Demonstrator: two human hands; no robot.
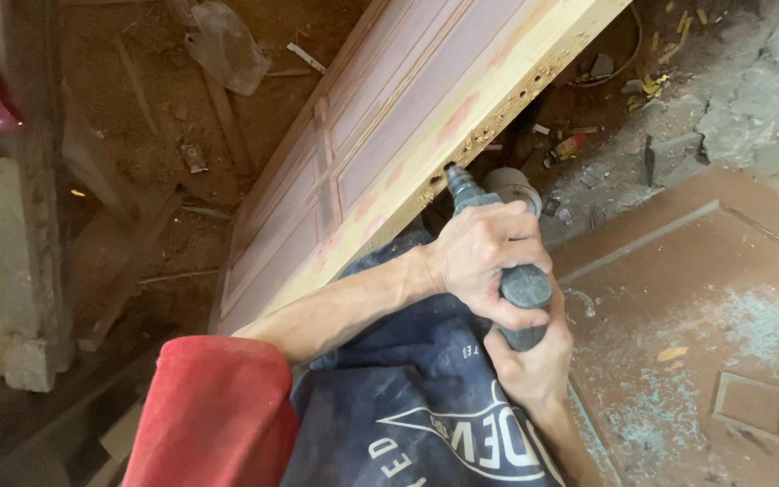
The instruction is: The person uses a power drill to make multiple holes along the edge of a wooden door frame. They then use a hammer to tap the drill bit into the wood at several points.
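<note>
I see a long panelled wooden door [389, 153] lying on edge, slanting up and away just above both hands, its pale edge pitted with rough holes. A second, dusty door panel [705, 334] lies flat to the right of the hands. My left hand [484, 257] is wrapped tight around the grey power drill [507, 243], and my right hand [534, 356] is clamped on its grip from beneath. The drill's tip meets the door's edge.
</note>
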